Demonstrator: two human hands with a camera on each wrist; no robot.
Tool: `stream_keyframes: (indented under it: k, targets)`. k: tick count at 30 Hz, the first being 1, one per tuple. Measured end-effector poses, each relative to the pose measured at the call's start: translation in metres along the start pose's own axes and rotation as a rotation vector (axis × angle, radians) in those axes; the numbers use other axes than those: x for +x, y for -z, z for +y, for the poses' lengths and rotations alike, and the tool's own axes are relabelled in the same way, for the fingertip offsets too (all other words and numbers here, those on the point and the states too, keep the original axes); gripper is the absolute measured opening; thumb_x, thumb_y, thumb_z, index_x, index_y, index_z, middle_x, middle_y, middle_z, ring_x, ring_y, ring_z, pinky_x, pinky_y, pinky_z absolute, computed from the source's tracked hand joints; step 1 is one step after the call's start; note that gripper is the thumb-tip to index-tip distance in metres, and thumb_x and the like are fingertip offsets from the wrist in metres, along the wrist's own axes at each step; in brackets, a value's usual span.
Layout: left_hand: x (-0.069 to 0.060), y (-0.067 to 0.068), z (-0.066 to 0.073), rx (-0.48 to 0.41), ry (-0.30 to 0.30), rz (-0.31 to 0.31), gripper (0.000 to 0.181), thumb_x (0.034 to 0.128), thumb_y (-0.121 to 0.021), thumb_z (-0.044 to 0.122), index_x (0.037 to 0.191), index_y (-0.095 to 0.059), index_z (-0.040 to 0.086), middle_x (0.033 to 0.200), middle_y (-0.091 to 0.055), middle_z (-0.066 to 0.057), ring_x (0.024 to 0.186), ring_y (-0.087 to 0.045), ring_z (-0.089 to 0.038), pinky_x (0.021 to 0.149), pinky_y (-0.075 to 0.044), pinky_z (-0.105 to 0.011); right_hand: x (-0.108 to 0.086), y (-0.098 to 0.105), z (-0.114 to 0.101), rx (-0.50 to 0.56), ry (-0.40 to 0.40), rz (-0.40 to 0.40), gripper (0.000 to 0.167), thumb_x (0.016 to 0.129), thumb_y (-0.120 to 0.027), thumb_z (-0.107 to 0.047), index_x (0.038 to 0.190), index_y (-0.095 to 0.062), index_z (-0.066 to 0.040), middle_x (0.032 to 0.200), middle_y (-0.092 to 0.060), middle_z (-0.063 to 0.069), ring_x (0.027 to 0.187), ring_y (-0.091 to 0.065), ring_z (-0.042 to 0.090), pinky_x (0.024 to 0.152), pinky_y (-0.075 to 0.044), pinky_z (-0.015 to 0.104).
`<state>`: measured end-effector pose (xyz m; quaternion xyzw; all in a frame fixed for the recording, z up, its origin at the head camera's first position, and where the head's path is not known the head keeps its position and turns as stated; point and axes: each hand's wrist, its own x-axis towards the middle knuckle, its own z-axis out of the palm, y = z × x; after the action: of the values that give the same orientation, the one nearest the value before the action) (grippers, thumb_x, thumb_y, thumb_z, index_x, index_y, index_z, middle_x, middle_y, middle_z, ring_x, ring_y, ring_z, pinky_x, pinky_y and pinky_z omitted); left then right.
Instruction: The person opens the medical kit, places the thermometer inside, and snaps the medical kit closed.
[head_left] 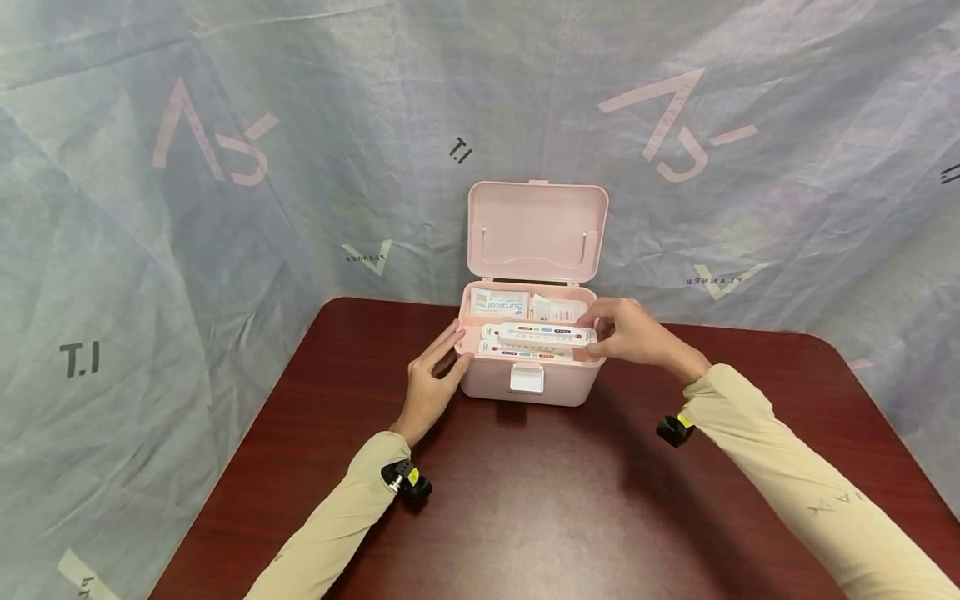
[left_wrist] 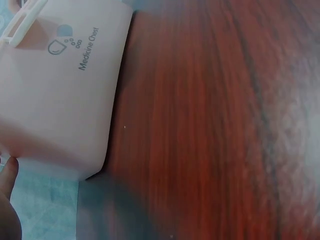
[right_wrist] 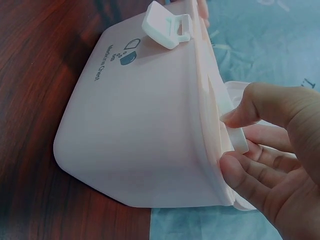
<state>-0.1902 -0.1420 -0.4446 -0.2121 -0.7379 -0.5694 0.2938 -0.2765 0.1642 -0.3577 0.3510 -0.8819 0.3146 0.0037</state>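
A pink medicine chest (head_left: 558, 387) stands with its lid (head_left: 536, 227) raised. Inside, my right hand (head_left: 636, 333) pinches the right end of a white strip thermometer (head_left: 546, 335) with coloured marks. Similar white strips (head_left: 513, 351) lie beneath and in front of it, partly covered. My left hand (head_left: 429, 390) rests against the chest's left side, fingers fairly straight and touching its rim. In the right wrist view, thumb and fingers close on the end of a white strip (right_wrist: 236, 137) at the chest's edge. The left wrist view shows little of the left hand.
Behind the strips, a packet marked "Surgical" (head_left: 498, 303) and another white packet (head_left: 558, 309) sit in the chest. A white latch (head_left: 527, 377) hangs on its front. The chest is on a dark red wooden table (head_left: 517, 500), with a grey printed cloth (head_left: 375, 125) behind.
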Motion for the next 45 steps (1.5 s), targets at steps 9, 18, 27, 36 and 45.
stream_keyframes:
  k: [9, 18, 27, 36, 45]
  targets:
    - [0.003, 0.004, -0.004, 0.008, -0.030, -0.039, 0.037, 0.0862, -0.066, -0.002, 0.121, -0.058, -0.012, 0.133, -0.049, -0.028, 0.122, -0.049, -0.040, 0.092, -0.047, -0.029, 0.006, -0.004, -0.003, -0.010, -0.013, 0.004, 0.034, 0.065, -0.084, -0.008, 0.096, -0.072, -0.003, 0.070, -0.061, 0.004, 0.062, -0.055, 0.016, 0.053, -0.044, 0.025]
    - [0.003, 0.005, -0.006, 0.059, -0.104, -0.050, 0.039, 0.0826, -0.068, -0.007, 0.120, -0.058, -0.013, 0.131, -0.050, -0.030, 0.117, -0.051, -0.042, 0.083, -0.048, -0.054, 0.012, -0.010, -0.006, 0.016, -0.022, -0.036, 0.032, 0.067, -0.081, -0.003, 0.097, -0.071, -0.001, 0.078, -0.065, 0.008, 0.068, -0.059, 0.018, 0.055, -0.050, 0.029]
    - [0.009, 0.014, 0.006, 0.096, -0.119, -0.126, 0.041, 0.0810, -0.069, -0.008, 0.120, -0.058, -0.013, 0.130, -0.049, -0.032, 0.117, -0.051, -0.044, 0.082, -0.050, -0.052, 0.013, -0.015, -0.007, 0.000, -0.037, -0.039, 0.032, 0.065, -0.077, 0.000, 0.096, -0.071, 0.001, 0.067, -0.061, 0.004, 0.060, -0.056, 0.014, 0.051, -0.046, 0.027]
    - [0.013, 0.022, -0.026, 0.196, -0.084, -0.163, 0.037, 0.0870, -0.070, 0.015, 0.120, -0.064, -0.001, 0.132, -0.054, -0.016, 0.118, -0.055, -0.025, 0.087, -0.051, -0.041, 0.017, -0.019, -0.013, -0.054, -0.045, -0.080, 0.030, 0.066, -0.078, 0.001, 0.094, -0.069, 0.004, 0.067, -0.062, 0.005, 0.063, -0.057, 0.014, 0.056, -0.047, 0.028]
    - [0.041, 0.029, -0.018, 0.307, 0.024, -0.229, 0.027, 0.0901, -0.066, 0.020, 0.112, -0.067, 0.004, 0.114, -0.064, -0.008, 0.105, -0.060, -0.016, 0.080, -0.055, -0.038, 0.017, -0.015, -0.016, -0.058, -0.070, -0.081, 0.028, 0.064, -0.076, 0.003, 0.091, -0.069, 0.002, 0.060, -0.056, 0.003, 0.054, -0.049, 0.010, 0.051, -0.042, 0.025]
